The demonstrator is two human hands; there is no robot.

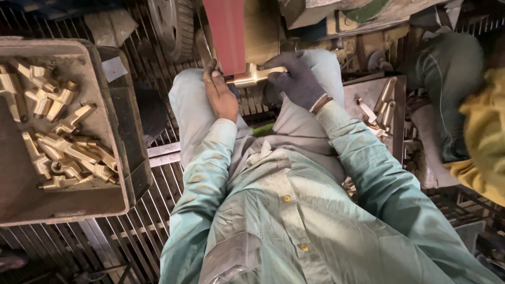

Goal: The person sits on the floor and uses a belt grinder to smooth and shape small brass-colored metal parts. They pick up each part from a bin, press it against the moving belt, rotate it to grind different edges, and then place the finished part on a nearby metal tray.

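A brass fitting [253, 77] is pressed against the lower end of a red sanding belt [226, 32] at the top centre. My left hand [221, 94], bare, grips the fitting's left end just under the belt. My right hand [297, 80], in a dark glove, holds its right end. Both of my arms wear pale green sleeves, and my knees sit under the hands.
A grey tray [113, 173] at the left holds several brass fittings [63, 142]. A smaller metal tray [400, 105] at the right holds more brass parts [381, 108]. A metal grate floor [152, 210] lies below. Another person in green and yellow clothing [473, 121] sits at the right edge.
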